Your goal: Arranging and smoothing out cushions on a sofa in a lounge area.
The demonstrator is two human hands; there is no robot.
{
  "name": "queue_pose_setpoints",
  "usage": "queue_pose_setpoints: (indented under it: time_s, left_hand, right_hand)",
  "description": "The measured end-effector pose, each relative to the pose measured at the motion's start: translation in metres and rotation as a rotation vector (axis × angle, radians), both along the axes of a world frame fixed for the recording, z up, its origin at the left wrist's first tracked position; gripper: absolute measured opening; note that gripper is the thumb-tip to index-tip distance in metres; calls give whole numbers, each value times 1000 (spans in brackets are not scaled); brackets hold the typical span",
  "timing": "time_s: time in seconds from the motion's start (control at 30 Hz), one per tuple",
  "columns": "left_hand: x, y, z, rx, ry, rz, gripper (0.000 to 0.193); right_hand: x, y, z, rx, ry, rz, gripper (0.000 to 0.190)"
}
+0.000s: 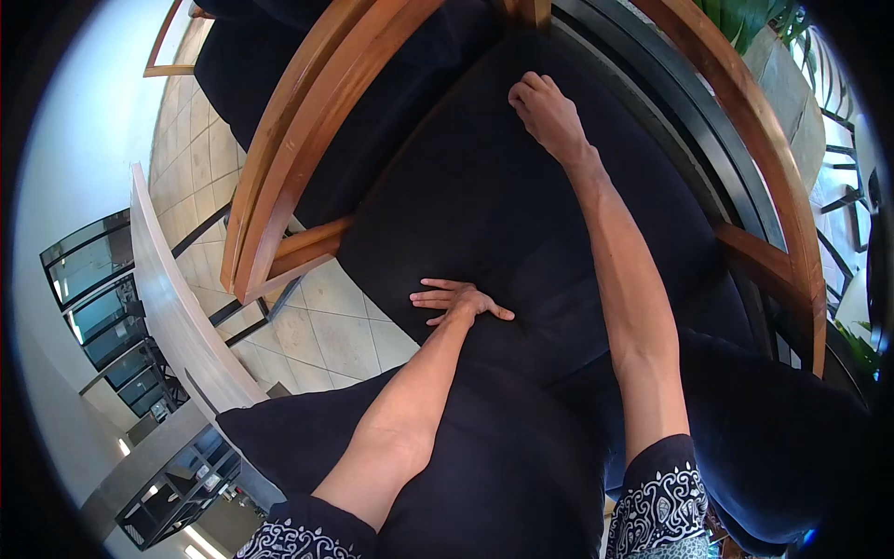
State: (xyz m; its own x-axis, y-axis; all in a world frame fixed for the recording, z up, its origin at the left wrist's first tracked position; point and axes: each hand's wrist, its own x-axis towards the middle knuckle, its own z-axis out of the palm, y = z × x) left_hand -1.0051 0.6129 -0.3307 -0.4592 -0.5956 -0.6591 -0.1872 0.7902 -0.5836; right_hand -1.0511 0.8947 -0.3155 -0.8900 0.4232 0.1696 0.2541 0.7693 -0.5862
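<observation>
A wide dark seat cushion (482,189) lies in front of me inside a wooden frame. My left hand (461,302) presses on its near left part with fingers spread and nothing held. Farther off, my right hand (548,115) is curled, knuckles up, over the far part of the cushion; its fingertips are partly hidden, and whether they pinch the fabric cannot be told. Nearer to me, dark cushions or fabric (489,461) lie under my forearms.
Curved-looking wooden armrests stand at the left (314,133) and right (775,133). A long pale table (174,279) is at the left above a tiled floor (328,328). A black metal window track (705,112) runs beyond the cushion, with a leafy plant (733,21) at the upper right.
</observation>
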Motion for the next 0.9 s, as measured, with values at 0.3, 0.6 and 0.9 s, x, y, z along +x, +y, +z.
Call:
queue_pose_setpoints:
  time_s: [0.3,0.6,0.9]
  left_hand:
    - [1,2,-3,-81,-9,-14,183]
    - [5,5,-3,-61,-23,-35,181]
    - [6,2,-12,-99,-42,-71,183]
  right_hand:
    - [-3,-2,1,29,74,-112,14]
    - [44,23,-19,94,371,-1247,35]
    - [-26,-38,5,160,134,-130,49]
